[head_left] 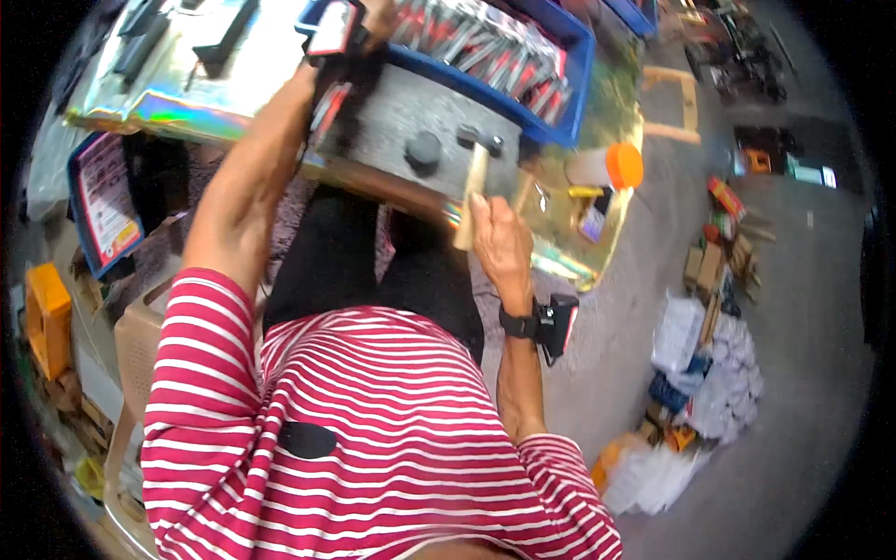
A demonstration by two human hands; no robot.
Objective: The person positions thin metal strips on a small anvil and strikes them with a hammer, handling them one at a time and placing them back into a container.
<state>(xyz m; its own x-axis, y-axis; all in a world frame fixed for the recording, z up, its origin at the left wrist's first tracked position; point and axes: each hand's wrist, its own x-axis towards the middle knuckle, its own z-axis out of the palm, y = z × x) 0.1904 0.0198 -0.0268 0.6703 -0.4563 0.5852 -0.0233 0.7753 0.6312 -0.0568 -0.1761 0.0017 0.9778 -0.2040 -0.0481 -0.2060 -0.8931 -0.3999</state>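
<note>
My right hand is closed around the wooden handle of a hammer, whose dark head lies over a grey metal plate at the near edge of the workbench. Left of the hammer head, a black round block stands on the plate. My left hand reaches to the far side, beside the left end of a blue tray. That hand is smeared and partly cut off by the top edge, so its fingers do not show. Inside the tray lie many red, black and silver pen-like pieces.
On the bench's right stands a clear jar with an orange lid, near a small yellow item. Dark channel-shaped pieces lie at the far left. A beige plastic chair is at left. Bags and cardboard litter the right-hand floor.
</note>
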